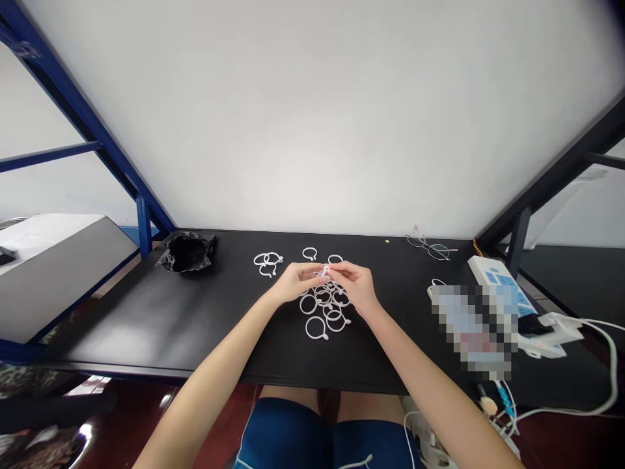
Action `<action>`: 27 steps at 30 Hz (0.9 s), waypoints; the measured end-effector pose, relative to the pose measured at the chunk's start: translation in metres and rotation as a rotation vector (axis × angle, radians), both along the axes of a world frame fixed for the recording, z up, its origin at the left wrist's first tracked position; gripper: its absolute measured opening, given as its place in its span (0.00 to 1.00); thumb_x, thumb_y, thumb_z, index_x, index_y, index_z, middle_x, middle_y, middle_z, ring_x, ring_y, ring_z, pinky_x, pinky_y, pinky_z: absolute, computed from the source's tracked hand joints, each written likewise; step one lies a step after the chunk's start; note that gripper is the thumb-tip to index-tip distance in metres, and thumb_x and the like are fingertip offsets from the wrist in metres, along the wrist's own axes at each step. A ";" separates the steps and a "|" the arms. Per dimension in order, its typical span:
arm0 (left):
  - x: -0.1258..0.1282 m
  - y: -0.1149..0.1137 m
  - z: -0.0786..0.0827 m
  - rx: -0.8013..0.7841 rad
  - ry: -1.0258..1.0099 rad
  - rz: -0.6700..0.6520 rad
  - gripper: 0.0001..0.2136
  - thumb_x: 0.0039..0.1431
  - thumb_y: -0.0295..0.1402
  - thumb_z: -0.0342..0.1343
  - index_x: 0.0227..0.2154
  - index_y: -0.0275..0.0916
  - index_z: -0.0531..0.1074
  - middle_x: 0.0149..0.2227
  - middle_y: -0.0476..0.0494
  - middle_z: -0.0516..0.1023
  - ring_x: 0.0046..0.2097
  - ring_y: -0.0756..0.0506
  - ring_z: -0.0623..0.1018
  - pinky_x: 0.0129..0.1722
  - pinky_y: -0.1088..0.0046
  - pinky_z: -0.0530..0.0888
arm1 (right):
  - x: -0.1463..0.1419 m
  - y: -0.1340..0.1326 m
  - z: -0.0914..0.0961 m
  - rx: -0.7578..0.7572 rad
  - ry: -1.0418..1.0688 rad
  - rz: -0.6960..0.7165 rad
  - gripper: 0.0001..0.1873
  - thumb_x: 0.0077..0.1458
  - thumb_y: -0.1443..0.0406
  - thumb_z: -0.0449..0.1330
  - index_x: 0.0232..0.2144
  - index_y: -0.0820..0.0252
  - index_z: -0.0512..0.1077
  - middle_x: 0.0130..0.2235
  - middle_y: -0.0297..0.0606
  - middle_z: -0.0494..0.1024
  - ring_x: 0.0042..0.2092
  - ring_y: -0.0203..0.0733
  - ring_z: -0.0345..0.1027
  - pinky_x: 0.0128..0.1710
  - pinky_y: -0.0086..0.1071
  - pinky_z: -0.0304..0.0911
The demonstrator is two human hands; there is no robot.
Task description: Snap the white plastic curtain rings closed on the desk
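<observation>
My left hand (297,281) and my right hand (355,283) meet over a pile of white plastic curtain rings (315,327). Both pinch a small white piece, apparently the eyelet part of a curtain ring (326,269); the fingers cover much of it. Each ring in the pile is a thin hoop with a small tab on its rim, and several overlap under my hands. One single ring (309,253) lies just behind my left fingertips, another (335,258) behind my right. Left of my left hand rests a small separate group of rings (267,263).
A crumpled black plastic bag (186,253) stands open at the back left of the black table (195,319). Eyeglasses (432,246) lie at the back right. Nearer on the right are a power strip (502,286), a blurred-out flat object (471,332) and white cables (612,365). Blue metal posts (143,225) frame the left.
</observation>
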State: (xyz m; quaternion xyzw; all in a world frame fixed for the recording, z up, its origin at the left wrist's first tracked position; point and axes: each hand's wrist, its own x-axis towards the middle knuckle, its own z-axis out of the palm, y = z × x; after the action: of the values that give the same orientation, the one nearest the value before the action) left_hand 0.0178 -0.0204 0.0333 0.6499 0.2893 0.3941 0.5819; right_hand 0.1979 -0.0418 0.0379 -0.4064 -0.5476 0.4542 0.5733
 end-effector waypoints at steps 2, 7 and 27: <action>0.000 0.000 -0.001 0.000 -0.005 0.000 0.21 0.53 0.38 0.64 0.48 0.33 0.75 0.47 0.37 0.79 0.49 0.38 0.79 0.53 0.56 0.75 | 0.000 0.000 -0.001 -0.005 0.008 0.000 0.10 0.43 0.58 0.70 0.30 0.57 0.81 0.33 0.39 0.81 0.37 0.46 0.77 0.40 0.41 0.74; -0.002 0.000 -0.001 0.000 -0.013 -0.014 0.21 0.53 0.38 0.63 0.48 0.34 0.75 0.47 0.38 0.79 0.49 0.38 0.79 0.54 0.58 0.74 | -0.001 0.000 -0.001 -0.002 0.016 0.014 0.10 0.43 0.59 0.70 0.30 0.56 0.81 0.33 0.38 0.81 0.37 0.46 0.77 0.42 0.41 0.74; -0.009 0.005 -0.005 0.425 0.433 0.297 0.15 0.52 0.39 0.62 0.42 0.39 0.76 0.44 0.43 0.80 0.43 0.44 0.77 0.47 0.67 0.73 | 0.019 0.015 0.007 -0.121 0.191 -0.313 0.12 0.44 0.59 0.67 0.32 0.60 0.78 0.31 0.37 0.79 0.29 0.35 0.70 0.26 0.28 0.69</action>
State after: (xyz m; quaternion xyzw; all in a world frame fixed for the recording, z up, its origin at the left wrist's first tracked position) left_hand 0.0089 -0.0157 0.0280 0.7762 0.4091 0.3789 0.2944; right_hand 0.2168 -0.0269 0.0451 -0.4754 -0.3924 0.4279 0.6609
